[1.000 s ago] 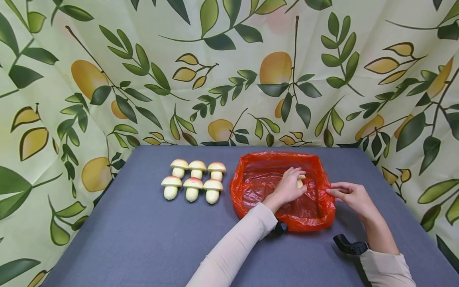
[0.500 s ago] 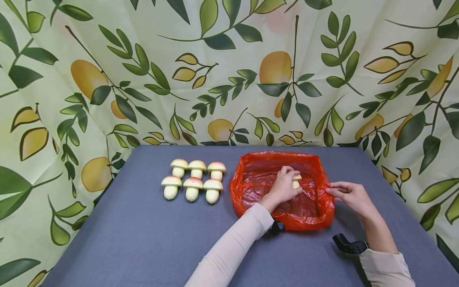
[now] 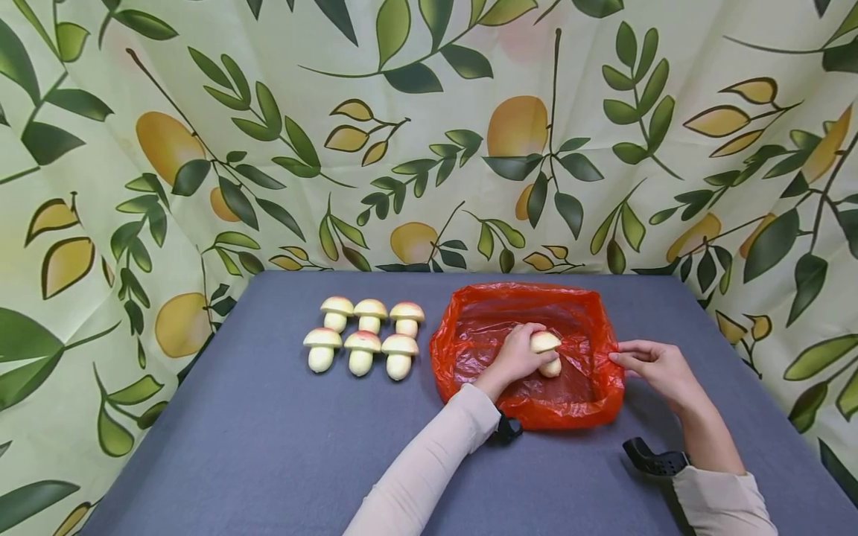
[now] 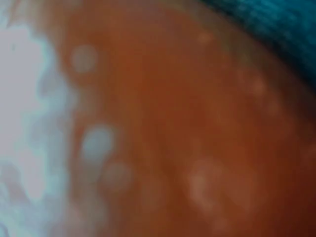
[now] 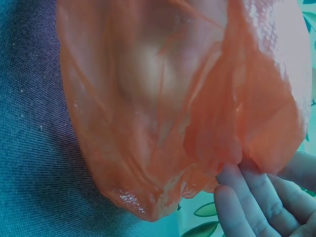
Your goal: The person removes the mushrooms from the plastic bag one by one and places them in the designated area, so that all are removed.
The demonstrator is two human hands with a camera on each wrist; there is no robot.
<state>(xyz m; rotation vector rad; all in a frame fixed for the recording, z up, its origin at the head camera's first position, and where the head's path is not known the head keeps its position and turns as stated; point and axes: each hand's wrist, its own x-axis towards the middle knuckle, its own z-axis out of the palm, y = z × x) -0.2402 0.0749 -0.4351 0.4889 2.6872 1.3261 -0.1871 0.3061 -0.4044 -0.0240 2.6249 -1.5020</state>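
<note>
A red plastic bag (image 3: 529, 414) stands wide-mouthed on the table's right half. Inside it my left hand (image 3: 515, 359) holds a pale mushroom (image 3: 545, 342), which looks like a toy, with its cap up. The thumb crosses the stem while the other fingers are partly hidden behind the cap. At the bag's right rim my right hand (image 3: 660, 371) pinches the plastic between thumb and fingers. In the right wrist view, fingers (image 5: 264, 192) grip the edge of the translucent bag, and a pale blurred shape shows through it. The left wrist view is only blurred red plastic.
Several more mushrooms (image 3: 363, 351) stand in two rows left of the bag. Grey cloth covers the table (image 3: 268, 439). A leaf-and-fruit patterned curtain (image 3: 415, 149) hangs behind and at both sides.
My left hand has moved a little left and lower inside the bag with the mushroom, which now shows more fully. My right hand stays at the rim.
</note>
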